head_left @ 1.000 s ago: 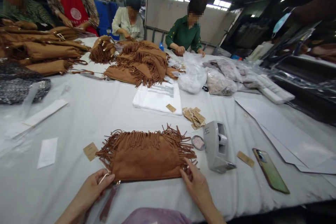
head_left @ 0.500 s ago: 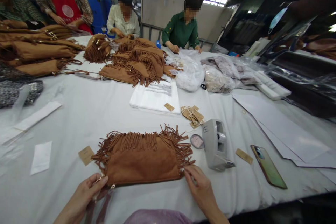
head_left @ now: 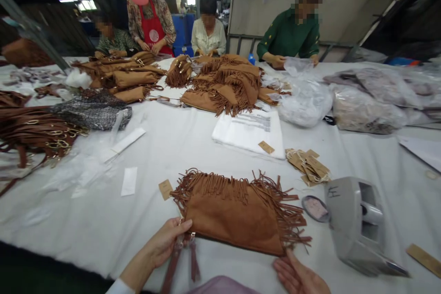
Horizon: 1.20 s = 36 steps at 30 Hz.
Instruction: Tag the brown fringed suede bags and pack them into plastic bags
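A brown fringed bag (head_left: 234,216) lies flat on the white-covered table, its fringe spread along the top and both sides. At its lower left corner, my left hand (head_left: 168,241) pinches a strap (head_left: 171,266) near a small metal clasp. A zip pull tassel (head_left: 194,259) hangs beside that strap. My right hand (head_left: 299,273) is at the lower right corner, palm turned partly up, fingers extended, with a fingertip touching or very near the bag's edge. A tan paper tag (head_left: 165,189) rests by the left fringe.
A grey tape dispenser (head_left: 356,225) and a small round dish (head_left: 316,208) stand to the right. Behind are paper tags (head_left: 308,166), white folded bags (head_left: 250,133) and a brown bag pile (head_left: 227,82). Straps (head_left: 37,133) lie left. Several co-workers stand across the table.
The view has swung left, bringing straps and more co-workers into sight. My right hand has turned palm up with fingers extended. The left hand keeps its pinch at the bag's left corner.
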Available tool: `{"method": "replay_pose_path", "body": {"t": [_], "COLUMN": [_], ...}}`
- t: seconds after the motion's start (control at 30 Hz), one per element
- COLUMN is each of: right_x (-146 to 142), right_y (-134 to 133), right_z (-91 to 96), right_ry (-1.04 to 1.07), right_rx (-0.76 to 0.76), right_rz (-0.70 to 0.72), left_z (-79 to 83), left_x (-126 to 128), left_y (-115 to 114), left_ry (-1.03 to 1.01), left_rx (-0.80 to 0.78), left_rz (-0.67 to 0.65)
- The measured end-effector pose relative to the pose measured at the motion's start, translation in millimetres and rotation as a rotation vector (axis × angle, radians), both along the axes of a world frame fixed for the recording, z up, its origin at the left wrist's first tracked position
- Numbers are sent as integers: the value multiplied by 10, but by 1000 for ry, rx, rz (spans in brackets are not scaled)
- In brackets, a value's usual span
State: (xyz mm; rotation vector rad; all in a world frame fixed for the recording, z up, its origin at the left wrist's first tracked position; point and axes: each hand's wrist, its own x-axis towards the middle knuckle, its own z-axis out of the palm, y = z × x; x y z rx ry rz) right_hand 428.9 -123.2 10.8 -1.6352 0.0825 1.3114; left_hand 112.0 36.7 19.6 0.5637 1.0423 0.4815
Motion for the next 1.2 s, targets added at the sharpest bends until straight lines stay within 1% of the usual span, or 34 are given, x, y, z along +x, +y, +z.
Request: {"method": "replay_pose_path", "body": {"t": [0.03, 0.1, 0.2, 0.27, 0.37, 0.47, 0.53, 0.6, 0.7, 0.77, 0.87, 1.03, 1.1, 1.2], "right_x": [-8, -9, -1, -11, -48, -85, -95, -98, -112, -132, -166, -170, -151, -151], "right_y": [53, 167, 320, 379, 396, 408, 469, 581, 773, 840, 780, 535, 551, 693], "right_z": [24, 70, 136, 178, 225, 255, 272, 285, 289, 284, 267, 214, 208, 264], "right_ry": [73, 150, 145, 122, 124, 171, 207, 237, 235, 225, 250, 241, 229, 220], "right_rx": [26, 70, 122, 161, 221, 269, 291, 295, 274, 250, 189, 69, 15, -8], "right_rz": [-25, -63, -108, -87, -32, 22, 48, 66, 96, 102, 119, 157, 172, 185], "left_z": [-19, -49, -46, -30, -54, -131, -170, -185, -168, -140, -85, 6, 30, 38], "left_x": [26, 77, 97, 40, -134, -277, -296, -260, -180, -163, -222, -389, -415, -391], "left_y": [0, 1, -5, -15, -19, -7, -4, 1, 15, 17, -20, -147, -158, -108], "left_ry": [4, 9, -7, 4, 81, 131, 146, 159, 159, 121, 38, -69, -127, -183], "left_rx": [-12, -38, -59, -78, -125, -151, -162, -169, -156, -115, -70, -108, -94, -33], "left_rz": [14, 39, 52, 83, 143, 115, 91, 81, 68, 59, 29, -13, -12, 14]}}
